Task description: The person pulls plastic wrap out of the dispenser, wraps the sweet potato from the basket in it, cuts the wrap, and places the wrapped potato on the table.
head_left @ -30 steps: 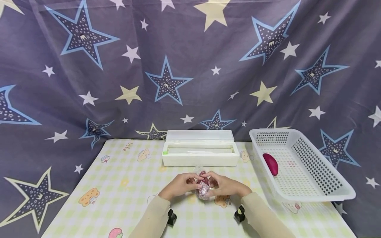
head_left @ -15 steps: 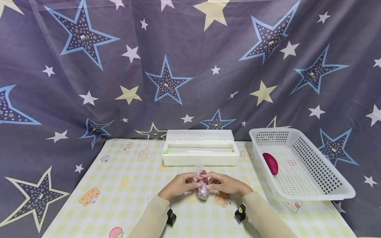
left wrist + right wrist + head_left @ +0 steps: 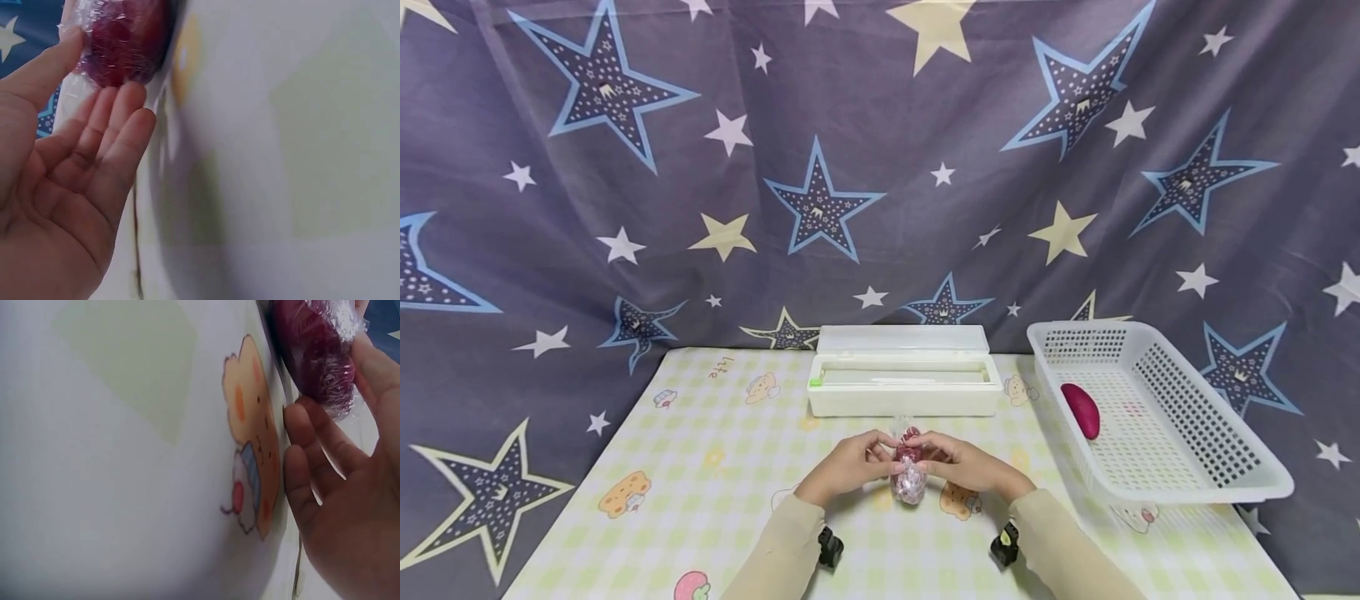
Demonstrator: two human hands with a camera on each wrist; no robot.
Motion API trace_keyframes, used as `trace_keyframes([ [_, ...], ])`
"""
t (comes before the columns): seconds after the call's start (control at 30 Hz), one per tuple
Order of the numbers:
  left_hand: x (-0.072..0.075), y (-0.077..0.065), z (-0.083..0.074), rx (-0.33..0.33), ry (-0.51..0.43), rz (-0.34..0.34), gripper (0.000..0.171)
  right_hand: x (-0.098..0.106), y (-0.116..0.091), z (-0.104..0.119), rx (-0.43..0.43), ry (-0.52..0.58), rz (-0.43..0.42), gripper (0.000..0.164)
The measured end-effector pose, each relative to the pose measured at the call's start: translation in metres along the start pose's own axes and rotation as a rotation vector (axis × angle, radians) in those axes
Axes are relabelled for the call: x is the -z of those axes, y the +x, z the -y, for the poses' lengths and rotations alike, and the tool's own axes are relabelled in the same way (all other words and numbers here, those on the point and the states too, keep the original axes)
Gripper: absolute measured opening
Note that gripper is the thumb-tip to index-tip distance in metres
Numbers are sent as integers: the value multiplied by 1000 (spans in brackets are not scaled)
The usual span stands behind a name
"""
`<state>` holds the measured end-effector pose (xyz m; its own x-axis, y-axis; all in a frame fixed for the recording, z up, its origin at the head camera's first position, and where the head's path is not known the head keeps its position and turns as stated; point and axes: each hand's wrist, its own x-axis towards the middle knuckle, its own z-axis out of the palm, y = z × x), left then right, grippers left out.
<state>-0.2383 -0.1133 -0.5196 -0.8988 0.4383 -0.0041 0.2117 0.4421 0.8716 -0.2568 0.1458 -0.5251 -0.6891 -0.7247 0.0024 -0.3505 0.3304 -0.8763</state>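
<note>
A purple-red sweet potato wound in shiny, crinkled cling film lies on the table between both hands. Its loose film end sticks out at the far tip. From one side my left hand holds the wrapped piece with thumb and fingers; from the other, my right hand does the same. In the left wrist view the thumb lies against the film while the fingertips sit at the lower end. The right wrist view has the thumb by the film and the fingers under the sweet potato.
Behind the hands stands a white cling film dispenser box with its lid raised. To the right, a white perforated basket holds another purple-red sweet potato. A checked cloth covers the table; a starry curtain hangs behind.
Both hands stay on the wrapped sweet potato. The right thumb and fingers have shifted slightly inward and up along it, leaving more of its near end showing.
</note>
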Motion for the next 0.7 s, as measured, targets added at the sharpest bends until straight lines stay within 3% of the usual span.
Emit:
trace_keyframes([
  [0.2,8,5,-5,24,16,106,56,-3,-2,2,8,5,-19,44],
  [0.43,13,18,2,74,-89,256,32,-2,-2,4,6,-2,-11,44],
  [0.7,17,27,2,138,-239,354,23,-1,-3,6,-5,-12,-1,44],
])
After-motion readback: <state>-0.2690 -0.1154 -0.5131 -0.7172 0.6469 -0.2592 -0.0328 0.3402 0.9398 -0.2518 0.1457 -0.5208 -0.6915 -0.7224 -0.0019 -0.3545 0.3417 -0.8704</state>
